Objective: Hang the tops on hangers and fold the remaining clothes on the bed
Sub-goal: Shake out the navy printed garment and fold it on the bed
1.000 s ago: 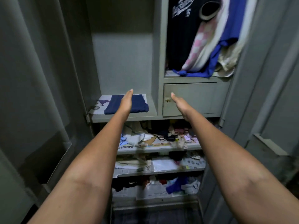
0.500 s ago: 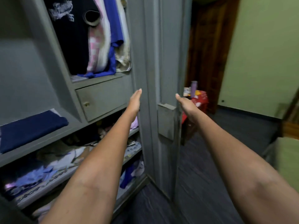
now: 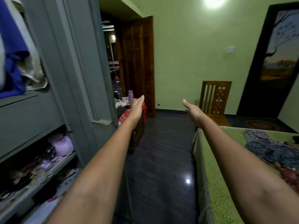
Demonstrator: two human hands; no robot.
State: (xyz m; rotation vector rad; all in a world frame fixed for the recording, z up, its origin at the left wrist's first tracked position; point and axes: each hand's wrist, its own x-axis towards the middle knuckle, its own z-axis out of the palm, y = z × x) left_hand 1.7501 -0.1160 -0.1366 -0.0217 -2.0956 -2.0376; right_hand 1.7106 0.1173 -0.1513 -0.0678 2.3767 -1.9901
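Observation:
Both arms stretch forward at chest height over the dark floor. My left hand (image 3: 137, 107) is flat with straight fingers and holds nothing. My right hand (image 3: 191, 109) is also flat and empty. At the right lies the bed (image 3: 215, 175) with a green patterned cover; a heap of dark blue patterned clothes (image 3: 268, 147) and a reddish garment (image 3: 289, 175) rest on it. At the far left stands the grey wardrobe (image 3: 53, 78) with its door open. A blue top (image 3: 13, 50) and a pale one (image 3: 32, 68) hang inside it. Hangers are hidden.
Wardrobe shelves (image 3: 37, 172) below hold jumbled cloth. A small table with a red cloth (image 3: 124, 117), a purple bottle (image 3: 130, 97) and small items stands behind my left hand. A wooden chair (image 3: 216, 96) is by the green wall, an open wooden door (image 3: 139, 62) beyond.
My view has swung right, from the wardrobe interior past its open door to the room and the bed. Both hands stayed flat and empty, outstretched ahead.

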